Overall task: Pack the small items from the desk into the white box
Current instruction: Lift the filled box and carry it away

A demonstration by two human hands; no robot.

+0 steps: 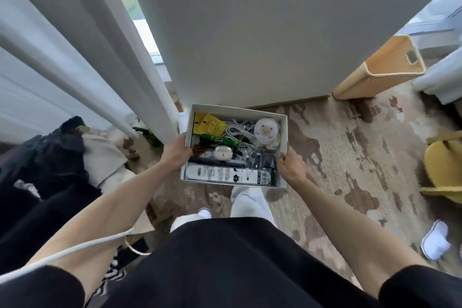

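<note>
A white box (283, 130), open-topped and rectangular, is held above a patterned carpet (337, 152). The left hand (176, 152) grips its left wall, the right hand (291, 165) its right wall. Its long axis runs near to far. Inside lie cables (238, 130), a yellow packet (208, 125) and a round bear-print case (266, 131).

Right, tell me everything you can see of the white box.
The white box is a shallow, lidless rectangular carton, cardboard by its look, held open side up over the patterned carpet. The left hand grips its left wall and the right hand grips its right wall. It is nearly full: a yellow packet, a coiled white cable, a round white item with a bear face, a green tube and a black-and-white package along the near side.
</note>
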